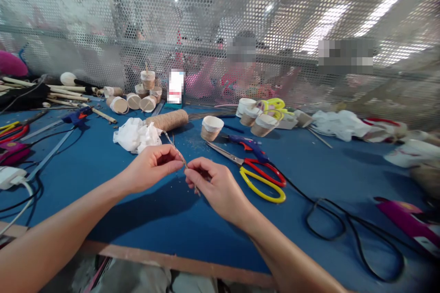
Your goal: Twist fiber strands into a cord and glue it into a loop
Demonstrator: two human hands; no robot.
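Brown thin strand (176,149), pinched thumb-to-fingers in left hand (151,168) and, close by, right hand (217,187), above blue table (154,224). Probably best: keep taut, turn evenly, leave no slack between grips. Twine spool (171,121) just beyond left hand; scissors (226,154) beside right hand, easily knocked.

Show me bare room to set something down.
Bare blue tabletop shows from the left hand and right hand to the table's front edge. Another patch lies right of the scissors near the right hand, beyond the black cable. Crowded: the back, with sticks, twine spool and wrapped cups, and the left side, around a glue gun.
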